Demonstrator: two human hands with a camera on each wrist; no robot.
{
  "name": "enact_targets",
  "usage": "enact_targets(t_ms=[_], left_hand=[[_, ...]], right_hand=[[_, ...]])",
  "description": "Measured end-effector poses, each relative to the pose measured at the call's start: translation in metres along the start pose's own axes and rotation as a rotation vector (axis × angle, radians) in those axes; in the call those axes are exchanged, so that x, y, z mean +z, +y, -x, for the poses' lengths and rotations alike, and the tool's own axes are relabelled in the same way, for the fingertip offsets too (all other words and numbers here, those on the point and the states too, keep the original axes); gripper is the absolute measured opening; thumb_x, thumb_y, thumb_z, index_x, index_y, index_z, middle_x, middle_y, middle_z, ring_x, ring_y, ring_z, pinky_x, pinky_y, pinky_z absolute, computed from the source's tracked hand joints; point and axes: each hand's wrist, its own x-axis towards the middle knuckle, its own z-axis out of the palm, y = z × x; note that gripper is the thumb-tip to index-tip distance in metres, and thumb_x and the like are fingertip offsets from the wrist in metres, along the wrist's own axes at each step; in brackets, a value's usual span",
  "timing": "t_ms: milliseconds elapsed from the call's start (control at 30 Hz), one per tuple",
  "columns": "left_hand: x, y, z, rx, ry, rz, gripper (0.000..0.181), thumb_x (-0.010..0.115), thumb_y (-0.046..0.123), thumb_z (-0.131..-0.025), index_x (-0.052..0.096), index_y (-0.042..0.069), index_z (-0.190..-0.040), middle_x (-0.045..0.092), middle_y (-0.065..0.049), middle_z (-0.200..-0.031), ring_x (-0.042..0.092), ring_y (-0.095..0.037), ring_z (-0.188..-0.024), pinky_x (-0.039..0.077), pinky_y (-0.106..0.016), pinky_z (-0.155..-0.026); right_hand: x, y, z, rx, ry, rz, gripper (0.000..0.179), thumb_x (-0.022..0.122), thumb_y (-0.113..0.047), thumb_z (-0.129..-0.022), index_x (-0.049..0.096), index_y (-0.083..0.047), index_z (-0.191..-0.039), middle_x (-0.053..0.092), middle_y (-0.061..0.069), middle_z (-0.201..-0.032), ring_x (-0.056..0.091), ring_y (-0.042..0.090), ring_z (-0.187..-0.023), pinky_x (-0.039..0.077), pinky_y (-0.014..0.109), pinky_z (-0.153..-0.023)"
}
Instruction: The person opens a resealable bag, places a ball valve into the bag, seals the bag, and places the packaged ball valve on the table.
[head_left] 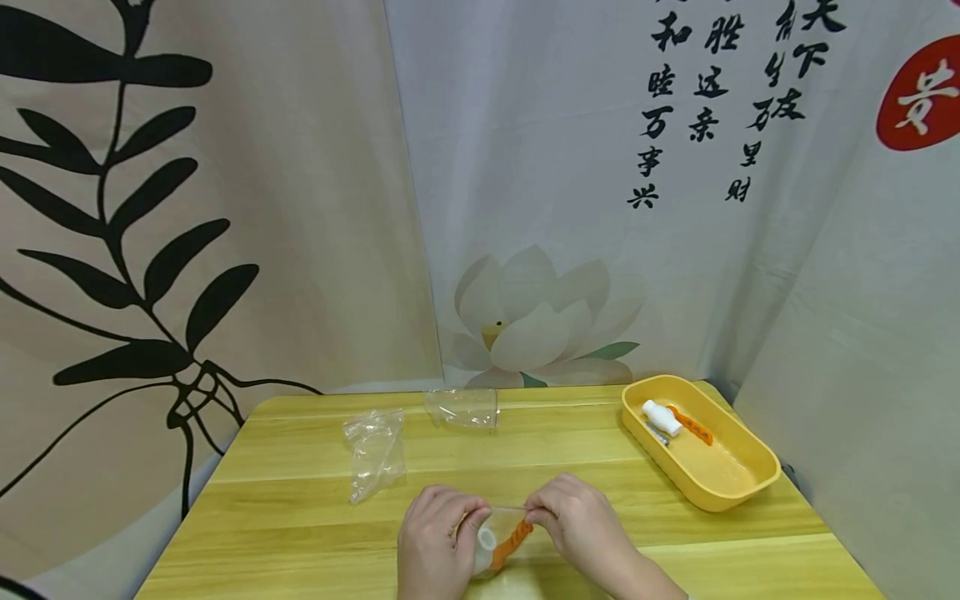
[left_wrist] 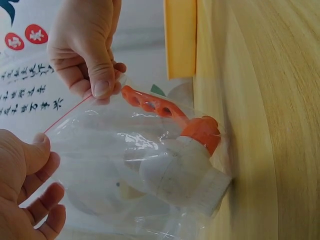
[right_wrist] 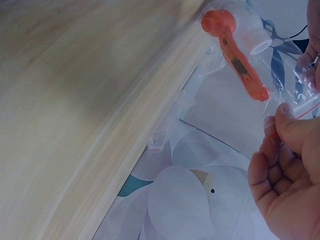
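Between my two hands hangs a clear zip bag (left_wrist: 95,160) with a red seal line along its top. Inside the bag are a white plastic piece (left_wrist: 172,172) with a short tube end and an orange handle-like part (left_wrist: 162,107) with holes in it. The left hand (head_left: 438,542) pinches one end of the bag's top edge between thumb and index finger. At the opposite end, the right hand (head_left: 583,527) pinches the corner near the orange part's tip. The bag's lower end is close to the wooden table (head_left: 300,533); whether it touches cannot be told.
A yellow tray (head_left: 723,492) stands at the right, holding a white piece (head_left: 662,417), an orange strip (head_left: 692,425) and a small greyish item. Two other clear bags, one crumpled (head_left: 377,454) and one flatter (head_left: 463,408), lie toward the table's back edge. Printed curtains hang behind.
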Motion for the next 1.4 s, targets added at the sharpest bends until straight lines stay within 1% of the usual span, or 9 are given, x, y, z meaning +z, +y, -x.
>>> enact_targets(t_ms=[167,300,467,733,1000,1200,1400], left_hand=[[0.0004,-0.0002,0.0006,0.001,0.001,0.005,0.023,0.096,0.014,-0.071,0.078,0.022,-0.082,0.078,0.012,-0.084,0.068,-0.007,-0.085,0.055,-0.020,-0.082],[0.0005,0.0000,0.0008,-0.007,-0.003,0.014,0.020,0.095,0.015,-0.073,0.079,0.022,-0.083,0.078,0.013,-0.084,0.068,-0.007,-0.085,0.056,-0.023,-0.081],[0.0002,0.0006,0.0015,-0.014,-0.010,0.011,0.019,0.095,0.017,-0.074,0.079,0.023,-0.082,0.078,0.013,-0.084,0.068,-0.007,-0.085,0.056,-0.024,-0.081],[-0.0002,0.0015,0.0014,-0.013,-0.015,0.000,0.019,0.095,0.017,-0.073,0.078,0.023,-0.082,0.078,0.013,-0.084,0.068,-0.006,-0.085,0.057,-0.024,-0.080],[0.0003,0.0015,0.0011,0.000,-0.012,-0.003,0.021,0.095,0.015,-0.071,0.078,0.022,-0.082,0.078,0.012,-0.085,0.068,-0.006,-0.085,0.055,-0.020,-0.083],[0.0013,0.0008,0.0014,0.006,-0.007,0.008,0.022,0.095,0.014,-0.070,0.079,0.022,-0.082,0.078,0.012,-0.084,0.068,-0.007,-0.085,0.055,-0.021,-0.083],[0.0011,0.0018,0.0010,0.009,-0.003,0.011,0.022,0.095,0.014,-0.071,0.079,0.022,-0.083,0.078,0.012,-0.084,0.068,-0.007,-0.085,0.054,-0.020,-0.083]], right_hand=[[0.0000,0.0003,0.0002,0.000,0.000,0.006,0.021,0.092,-0.013,-0.076,0.074,-0.021,-0.083,0.074,-0.015,-0.083,0.065,0.000,-0.079,0.052,0.011,-0.069],[-0.0006,0.0003,-0.0001,-0.011,-0.005,0.005,0.020,0.091,-0.015,-0.077,0.074,-0.021,-0.084,0.075,-0.015,-0.083,0.066,0.002,-0.079,0.053,0.013,-0.069],[-0.0014,0.0004,0.0003,-0.016,-0.008,0.007,0.021,0.092,-0.014,-0.076,0.074,-0.021,-0.084,0.075,-0.014,-0.083,0.066,0.003,-0.079,0.054,0.014,-0.068],[-0.0019,0.0007,0.0010,-0.015,-0.008,0.006,0.020,0.091,-0.014,-0.076,0.074,-0.021,-0.085,0.075,-0.014,-0.084,0.066,0.003,-0.079,0.054,0.014,-0.069],[-0.0017,0.0010,0.0015,-0.013,-0.002,0.011,0.022,0.092,-0.014,-0.075,0.074,-0.021,-0.085,0.075,-0.014,-0.084,0.066,0.002,-0.079,0.053,0.014,-0.068],[-0.0025,0.0012,0.0026,0.003,-0.016,0.025,0.022,0.093,-0.014,-0.075,0.074,-0.021,-0.084,0.075,-0.015,-0.083,0.065,0.000,-0.079,0.053,0.012,-0.069],[-0.0039,0.0012,0.0029,0.009,-0.024,0.022,0.022,0.092,-0.013,-0.076,0.075,-0.021,-0.085,0.075,-0.015,-0.084,0.065,0.001,-0.079,0.053,0.012,-0.069]])
